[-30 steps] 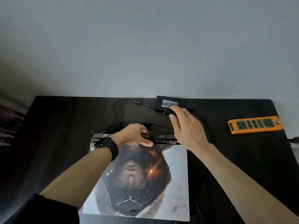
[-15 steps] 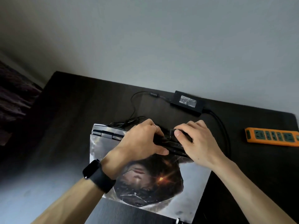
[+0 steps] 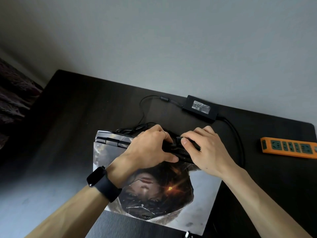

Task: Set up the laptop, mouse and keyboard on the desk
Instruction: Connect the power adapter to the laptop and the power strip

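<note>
Laptop (image 3: 204,193) lay closed on desk (image 3: 68,127), lid art up, rear edge toward wall. Left hand (image 3: 149,148) gripped that rear edge, fingers curled over it, thumb on lid. Right hand (image 3: 207,152) gripped the same edge just beside it, thumb on a small black part; couldn't tell what. Brick (image 3: 199,107) behind, cable (image 3: 240,143) looping right, power strip (image 3: 289,148) well apart at right.
</note>
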